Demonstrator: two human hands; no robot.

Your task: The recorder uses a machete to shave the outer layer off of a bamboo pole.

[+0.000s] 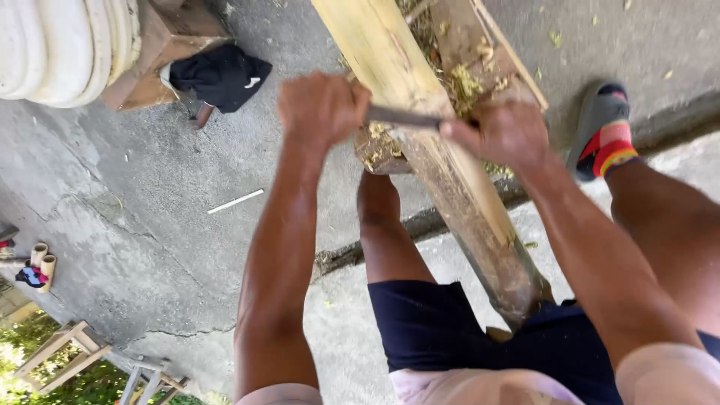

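Long pale wooden pole (442,157), bark part-stripped, runs diagonally from top centre down to the person's lap, lower end dark and resting between the thighs against the navy shorts (427,322). Thin dark metal blade (405,117) lies crosswise on the pole, a hand at each end. Left hand (322,109) fisted tight around the blade's left end, knuckles up. Right hand (502,133) clamped on the right end, fingers curled down over it; the handle itself is hidden under the hand. Upper pole above the blade is clean yellow wood, section below is brown and rough. Loose bark shavings (465,82) sit against a second brownish plank (480,45) just beside the pole on its right. Foot in a grey slipper with red-striped sock (604,135) planted right of the plank on cracked grey concrete ground (150,225). Further out: black cloth (221,75) by a wooden block top left, white ribbed column base (64,45) in the corner, thin white stick (235,201) lying on the concrete, wooden frames (64,352) bottom left on grass.
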